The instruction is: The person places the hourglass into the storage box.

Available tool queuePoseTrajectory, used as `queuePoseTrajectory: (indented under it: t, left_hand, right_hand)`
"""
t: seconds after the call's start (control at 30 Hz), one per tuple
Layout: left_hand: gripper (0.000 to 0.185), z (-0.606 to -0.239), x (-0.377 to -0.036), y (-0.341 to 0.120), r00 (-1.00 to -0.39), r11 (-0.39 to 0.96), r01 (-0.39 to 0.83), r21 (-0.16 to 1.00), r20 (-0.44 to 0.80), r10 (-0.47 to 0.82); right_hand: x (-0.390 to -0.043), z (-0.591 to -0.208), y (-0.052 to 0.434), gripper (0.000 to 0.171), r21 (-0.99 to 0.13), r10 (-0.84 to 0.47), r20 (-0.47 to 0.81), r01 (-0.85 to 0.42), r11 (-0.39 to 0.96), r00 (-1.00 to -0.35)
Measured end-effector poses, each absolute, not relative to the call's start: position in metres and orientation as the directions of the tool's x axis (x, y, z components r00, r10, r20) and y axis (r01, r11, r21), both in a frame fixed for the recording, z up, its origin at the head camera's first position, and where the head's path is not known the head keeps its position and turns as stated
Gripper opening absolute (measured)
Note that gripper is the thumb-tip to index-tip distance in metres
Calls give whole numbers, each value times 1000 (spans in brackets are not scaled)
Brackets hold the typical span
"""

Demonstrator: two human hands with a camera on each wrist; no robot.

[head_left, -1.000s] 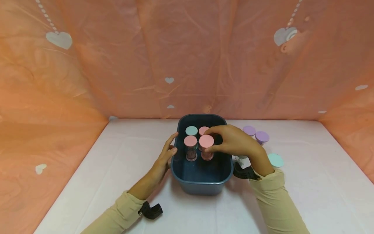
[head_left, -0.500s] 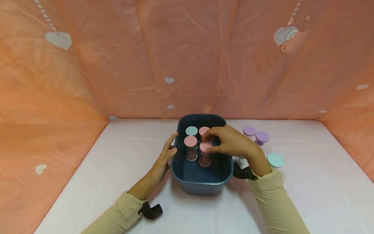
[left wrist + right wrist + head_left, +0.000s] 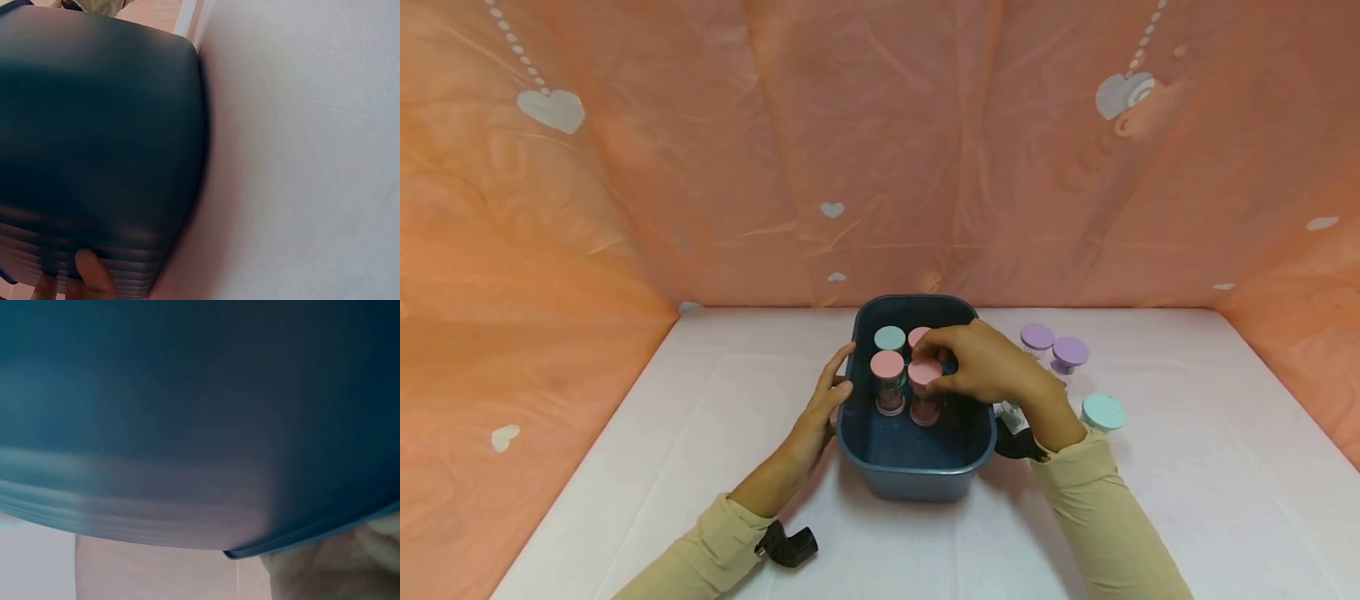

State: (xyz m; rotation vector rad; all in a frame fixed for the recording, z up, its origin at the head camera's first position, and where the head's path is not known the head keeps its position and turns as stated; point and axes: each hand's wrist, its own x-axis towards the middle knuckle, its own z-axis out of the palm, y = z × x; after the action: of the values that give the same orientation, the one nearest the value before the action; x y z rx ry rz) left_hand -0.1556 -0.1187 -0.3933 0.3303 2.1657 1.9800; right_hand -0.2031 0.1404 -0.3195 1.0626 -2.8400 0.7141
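- My right hand [image 3: 988, 367] pinches the pink-lidded jar [image 3: 925, 392] by its lid, frame centre, inside the blue tub [image 3: 917, 475].
- My left hand [image 3: 820, 408], fingers straight, rests on the tub's left wall.
- Jar probably light, rigid, slick-sided; lid rim seems the best hold.

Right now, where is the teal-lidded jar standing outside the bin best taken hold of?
Probably by its round lid, from straight above. The teal-lidded jar stands upright on the table right of the blue bin, its wide cap facing up and overhanging the body.
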Motion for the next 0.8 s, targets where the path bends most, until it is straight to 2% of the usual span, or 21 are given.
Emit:
queuePoseTrajectory:
  t: [0.53, 0.8]
  left_hand:
    - [58, -395, -153, -121, -958, 58, 12, 998, -5, 286]
    - [58, -394, -155, -119, -959, 81, 24, 996, 0, 282]
  right_hand:
    - [-207, -317, 141, 42, -433, -636, 184, -643, 632, -749]
    - [-205, -308, 160, 33, -514, -586, 293, -641, 570, -755]
